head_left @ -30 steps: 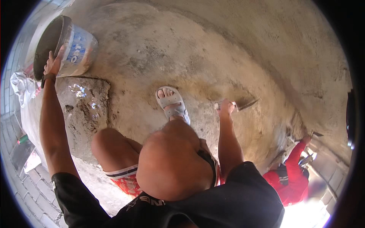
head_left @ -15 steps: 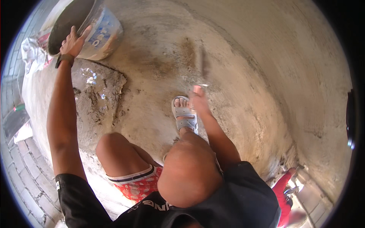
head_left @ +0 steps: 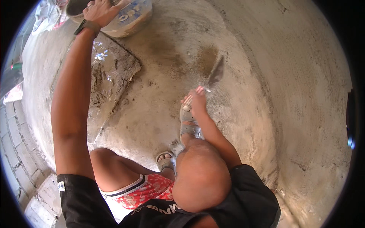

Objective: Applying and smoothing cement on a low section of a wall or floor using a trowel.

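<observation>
My left hand (head_left: 100, 14), with a dark band on its wrist, grips the rim of a pale plastic bucket (head_left: 133, 21) at the upper left. The bucket is partly cut off by the picture's top edge, and what it holds is hidden. Closed around a handle, my right hand (head_left: 198, 102) holds a trowel (head_left: 216, 72) above the concrete surface, just beyond my sandalled foot. Its grey blade points away from me, tilted and slightly blurred. A damp brown patch (head_left: 207, 59) shows beside the blade.
A slab-like heap of wet grey mortar (head_left: 114, 72) lies between my left arm and the middle. My sandalled feet (head_left: 189, 117) stand on rough concrete (head_left: 159, 95). A curved plastered wall (head_left: 304, 76) rises at right. Grey blocks (head_left: 17, 136) line the left; a plastic bag (head_left: 45, 15) sits behind the bucket.
The view has shifted, so bucket and mortar appear farther up and right. The trowel blade has swung to slant rightward. A person's red sleeve at lower right has left the view.
</observation>
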